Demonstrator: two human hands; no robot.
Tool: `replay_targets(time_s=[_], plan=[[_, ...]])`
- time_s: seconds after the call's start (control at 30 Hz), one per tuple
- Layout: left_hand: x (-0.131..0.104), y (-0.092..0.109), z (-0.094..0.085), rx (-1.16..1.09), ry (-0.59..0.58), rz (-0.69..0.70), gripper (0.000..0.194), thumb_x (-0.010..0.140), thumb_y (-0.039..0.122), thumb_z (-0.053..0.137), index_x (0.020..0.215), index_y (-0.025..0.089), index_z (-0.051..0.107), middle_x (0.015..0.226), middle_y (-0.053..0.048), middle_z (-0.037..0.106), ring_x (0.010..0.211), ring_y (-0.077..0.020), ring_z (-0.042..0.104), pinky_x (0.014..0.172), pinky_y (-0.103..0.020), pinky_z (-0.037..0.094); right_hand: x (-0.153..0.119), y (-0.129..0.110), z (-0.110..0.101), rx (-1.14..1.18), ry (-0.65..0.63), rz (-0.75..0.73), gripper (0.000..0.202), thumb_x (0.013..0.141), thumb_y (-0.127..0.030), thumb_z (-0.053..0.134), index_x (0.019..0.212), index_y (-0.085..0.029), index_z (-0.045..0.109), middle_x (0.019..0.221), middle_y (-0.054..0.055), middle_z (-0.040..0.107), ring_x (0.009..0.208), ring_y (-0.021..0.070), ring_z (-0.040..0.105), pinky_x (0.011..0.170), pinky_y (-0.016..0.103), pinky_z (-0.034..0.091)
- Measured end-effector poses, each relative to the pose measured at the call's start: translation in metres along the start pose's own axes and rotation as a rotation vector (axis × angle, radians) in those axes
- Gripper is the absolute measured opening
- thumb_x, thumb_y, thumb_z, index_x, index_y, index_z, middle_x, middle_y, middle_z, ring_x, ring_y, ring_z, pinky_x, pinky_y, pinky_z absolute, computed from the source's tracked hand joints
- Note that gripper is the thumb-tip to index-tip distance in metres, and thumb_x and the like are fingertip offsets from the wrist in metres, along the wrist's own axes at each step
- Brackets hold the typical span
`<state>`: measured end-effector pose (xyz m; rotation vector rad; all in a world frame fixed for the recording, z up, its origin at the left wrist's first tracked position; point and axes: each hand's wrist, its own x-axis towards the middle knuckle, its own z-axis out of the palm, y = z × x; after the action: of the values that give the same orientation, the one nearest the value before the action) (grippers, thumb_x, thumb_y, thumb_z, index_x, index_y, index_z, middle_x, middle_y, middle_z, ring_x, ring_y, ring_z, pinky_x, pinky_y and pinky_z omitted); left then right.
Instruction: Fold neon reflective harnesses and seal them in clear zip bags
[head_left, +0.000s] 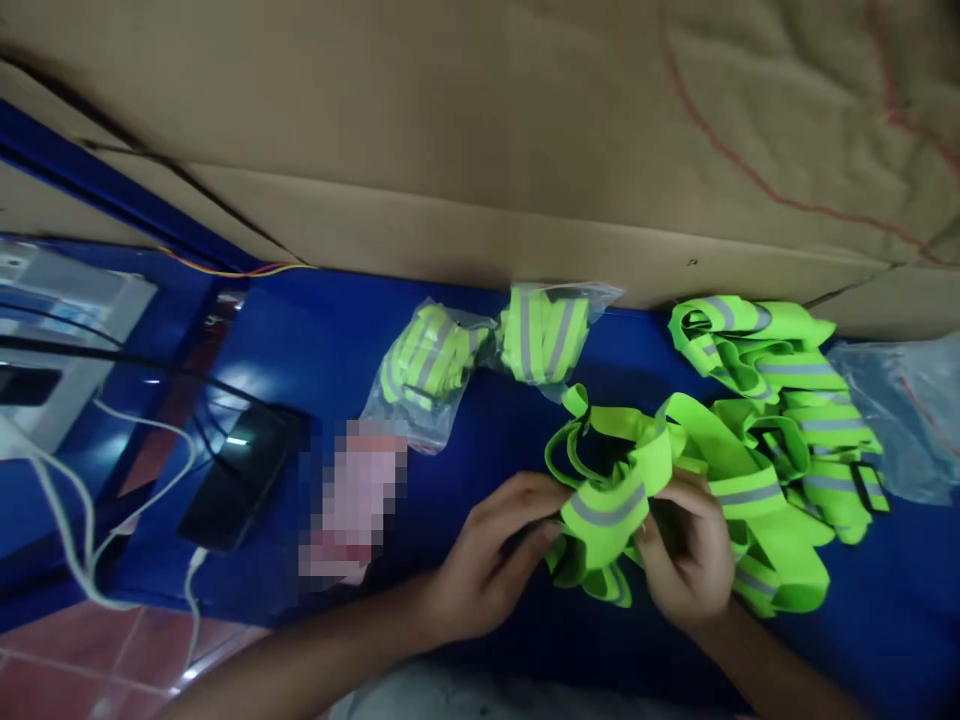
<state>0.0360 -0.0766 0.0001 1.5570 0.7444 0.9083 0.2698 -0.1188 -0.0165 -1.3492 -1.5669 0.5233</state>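
Observation:
Both hands grip one neon-yellow reflective strap [611, 510] with a grey stripe, held above the blue table near its front edge. My left hand [499, 560] pinches the strap's left side between thumb and fingers. On its right side my right hand [690, 555] is closed, with the thumb toward me. Loops of the strap hang below and behind the hands. Against my right hand lies a loose heap of similar reflective straps [787, 490], some folded over each other. Two clear bags, a left one [427, 360] and a right one [546, 335], hold folded straps.
Brown cardboard [450, 130] stands along the table's back. Clear plastic bags [915, 420] lie at the far right. To the left are a black phone [232, 490] with a white cable, a blurred-out pinkish item [356, 500] and a white device [75, 330] with cords.

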Motion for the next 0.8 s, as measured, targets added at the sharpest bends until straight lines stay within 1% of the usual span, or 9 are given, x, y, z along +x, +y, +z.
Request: replay_targets(time_s=[0.13,0.27,0.37,0.43,0.5,0.57,0.7,0.73,0.8], plan=[[-0.006,-0.006,0.004,0.117,0.052,-0.094,0.041,0.105,0.016,0.055,0.145,0.025,0.061,0.131,-0.007,0.073,0.120,-0.0165,0.069,0.105,-0.027,0.053,0.004,-0.003,0.005,-0.002,-0.024,-0.035,0.037,0.092,-0.005,0.064,0.124,-0.025,0.060,0.112,0.007,0.064,0.107,0.0220,0.063,0.091,0.039,0.055],[-0.009,-0.009,0.007,0.157,0.055,-0.098,0.039,0.107,0.022,0.054,0.145,0.021,0.061,0.138,-0.008,0.071,0.128,-0.0195,0.066,0.111,-0.031,0.051,0.007,-0.006,0.006,0.023,-0.042,-0.035,0.035,0.094,-0.004,0.062,0.121,-0.025,0.061,0.109,0.006,0.064,0.105,0.0204,0.063,0.091,0.036,0.055],[-0.010,-0.008,0.007,0.129,0.048,-0.133,0.039,0.107,0.023,0.051,0.146,0.023,0.060,0.131,-0.008,0.072,0.118,-0.0185,0.068,0.104,-0.029,0.053,0.008,-0.007,0.005,0.041,-0.053,-0.012,0.033,0.094,-0.004,0.061,0.120,-0.025,0.061,0.107,0.005,0.065,0.102,0.0198,0.064,0.088,0.035,0.056],[-0.010,-0.006,0.008,0.125,0.023,-0.151,0.038,0.108,0.023,0.049,0.145,0.023,0.061,0.116,-0.007,0.072,0.105,-0.0167,0.068,0.093,-0.026,0.054,0.008,-0.008,0.004,0.050,-0.038,-0.004,0.031,0.095,-0.005,0.060,0.119,-0.024,0.061,0.105,0.005,0.065,0.100,0.0196,0.064,0.086,0.035,0.057],[-0.009,-0.006,0.008,0.137,-0.020,-0.126,0.037,0.109,0.024,0.047,0.142,0.021,0.063,0.099,-0.005,0.069,0.090,-0.0148,0.066,0.080,-0.023,0.053,0.007,-0.008,0.002,0.051,-0.022,0.000,0.028,0.096,-0.008,0.060,0.119,-0.024,0.060,0.104,0.006,0.065,0.100,0.0204,0.065,0.084,0.036,0.058],[-0.007,-0.006,0.009,0.164,-0.057,-0.097,0.036,0.110,0.025,0.045,0.139,0.018,0.065,0.090,-0.005,0.065,0.080,-0.0138,0.061,0.072,-0.023,0.050,0.007,-0.008,0.000,0.025,-0.010,-0.020,0.029,0.097,-0.012,0.058,0.123,-0.025,0.059,0.109,0.007,0.064,0.104,0.0231,0.066,0.086,0.039,0.060],[-0.006,-0.004,0.012,0.271,-0.102,-0.061,0.037,0.110,0.025,0.043,0.138,0.016,0.065,0.093,-0.006,0.065,0.080,-0.0141,0.061,0.073,-0.025,0.050,0.007,-0.010,-0.007,-0.077,0.083,-0.190,0.044,0.101,-0.025,0.057,0.145,-0.028,0.053,0.137,0.013,0.057,0.130,0.0319,0.059,0.105,0.052,0.055],[-0.007,-0.003,0.013,0.302,-0.143,-0.038,0.038,0.110,0.025,0.043,0.139,0.015,0.064,0.095,-0.007,0.065,0.080,-0.0140,0.061,0.073,-0.026,0.051,0.007,-0.011,-0.009,-0.115,0.064,-0.254,0.049,0.102,-0.033,0.058,0.150,-0.028,0.051,0.144,0.013,0.055,0.136,0.0337,0.056,0.110,0.055,0.052],[-0.008,0.000,0.015,0.337,-0.234,-0.001,0.038,0.109,0.023,0.042,0.141,0.015,0.062,0.098,-0.008,0.067,0.081,-0.0147,0.063,0.074,-0.027,0.053,0.010,-0.015,-0.011,-0.204,-0.091,-0.396,0.059,0.101,-0.049,0.062,0.155,-0.031,0.048,0.151,0.012,0.055,0.140,0.0354,0.054,0.117,0.059,0.045]])
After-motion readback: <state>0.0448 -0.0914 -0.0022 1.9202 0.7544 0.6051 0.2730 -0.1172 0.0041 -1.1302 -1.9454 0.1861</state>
